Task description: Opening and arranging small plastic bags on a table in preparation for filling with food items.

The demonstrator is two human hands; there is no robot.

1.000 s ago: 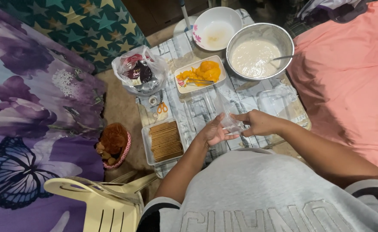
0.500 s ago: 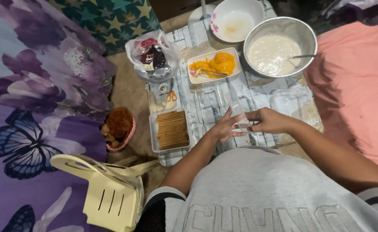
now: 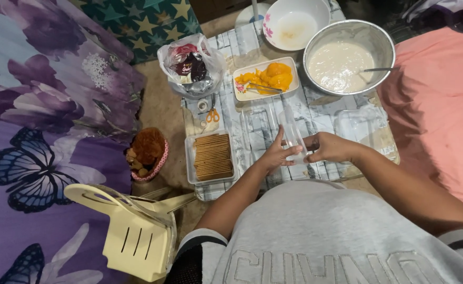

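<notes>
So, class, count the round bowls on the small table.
2. A white bowl with pink flowers sits at the table's far edge. A metal bowl of pale batter stands just right of it, a spoon resting inside. The hands hide none.

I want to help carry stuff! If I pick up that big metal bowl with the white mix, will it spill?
The metal bowl looks well filled with pale batter, so it is probably heavy. The mix seems runny and would likely slosh if tipped. The spoon leaning inside may slide around.
</notes>
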